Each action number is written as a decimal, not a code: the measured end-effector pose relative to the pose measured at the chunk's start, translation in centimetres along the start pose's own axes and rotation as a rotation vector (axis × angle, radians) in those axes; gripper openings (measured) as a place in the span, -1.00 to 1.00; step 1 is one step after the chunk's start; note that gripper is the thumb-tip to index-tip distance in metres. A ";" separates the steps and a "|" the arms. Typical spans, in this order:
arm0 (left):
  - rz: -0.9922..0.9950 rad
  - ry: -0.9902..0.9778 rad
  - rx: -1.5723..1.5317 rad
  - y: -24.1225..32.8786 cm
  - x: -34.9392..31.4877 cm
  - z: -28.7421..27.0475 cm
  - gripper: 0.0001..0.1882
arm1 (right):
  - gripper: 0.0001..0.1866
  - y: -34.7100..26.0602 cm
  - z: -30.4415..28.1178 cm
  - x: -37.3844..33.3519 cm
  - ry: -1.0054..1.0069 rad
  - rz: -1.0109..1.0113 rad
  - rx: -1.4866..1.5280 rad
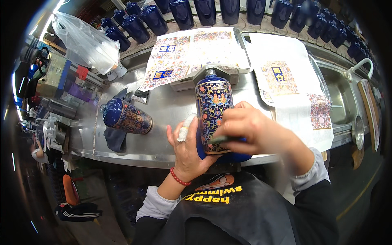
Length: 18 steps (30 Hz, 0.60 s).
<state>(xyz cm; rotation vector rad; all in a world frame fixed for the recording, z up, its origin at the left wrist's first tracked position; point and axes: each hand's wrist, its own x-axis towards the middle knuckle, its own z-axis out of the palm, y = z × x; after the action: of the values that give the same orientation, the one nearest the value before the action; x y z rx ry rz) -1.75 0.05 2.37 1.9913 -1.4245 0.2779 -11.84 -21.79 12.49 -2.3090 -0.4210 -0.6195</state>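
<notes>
A patterned blue bottle (pixel 214 100), its neck pointing away from the person, is at the near edge of a steel table (pixel 171 104). The left hand (pixel 190 149), one finger wrapped in white, grips the bottle's lower left side. The right hand (pixel 250 128) is closed around a dark flat tool (pixel 223 139) at the bottle's lower front. A second patterned bottle (pixel 130 117) lies on a dark cloth (pixel 115 140) to the left. Plain blue bottles (pixel 181 14) line the back; their contents cannot be seen. A clear plastic bag (pixel 83 43) hangs at upper left, contents unclear.
</notes>
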 end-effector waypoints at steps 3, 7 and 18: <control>0.115 0.027 0.023 -0.3 0.3 -0.4 0.18 | -0.79 2.1 0.0 0.3 0.248 0.534 0.200; 0.201 -0.028 -0.016 -1.5 2.6 -1.3 0.14 | -0.84 2.8 0.3 -2.1 0.417 0.383 -0.006; 0.534 -0.141 0.167 -2.7 6.9 -3.2 -0.07 | -0.87 1.2 1.2 -5.9 0.539 0.472 0.191</control>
<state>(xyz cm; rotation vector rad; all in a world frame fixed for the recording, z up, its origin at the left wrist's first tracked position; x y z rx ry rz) 4.01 -2.67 7.37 1.7478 -2.0733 0.5103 -15.87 -22.51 7.87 -1.8628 0.2992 -0.8724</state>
